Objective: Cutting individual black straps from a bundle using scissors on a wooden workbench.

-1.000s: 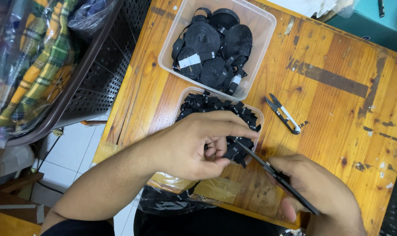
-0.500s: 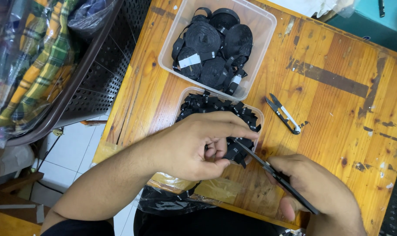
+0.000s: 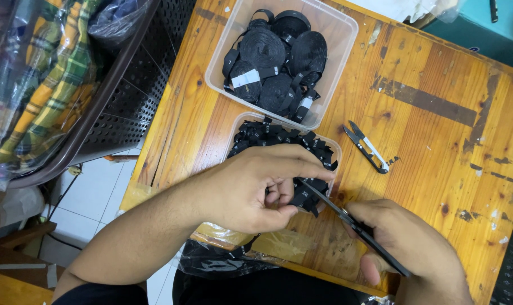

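Almost nothing is changing from the earlier pictures. The left hand is pinching the black label strip at the same spot over the near tray, and the right hand is holding the scissors along the same slant, their tip at the strip. No shift in either hand is showing.

The scene is evenly and brightly lit from above. Soft shadows are cast under the hands, mild glare is seen on the wooden table, and focus is kept sharp.
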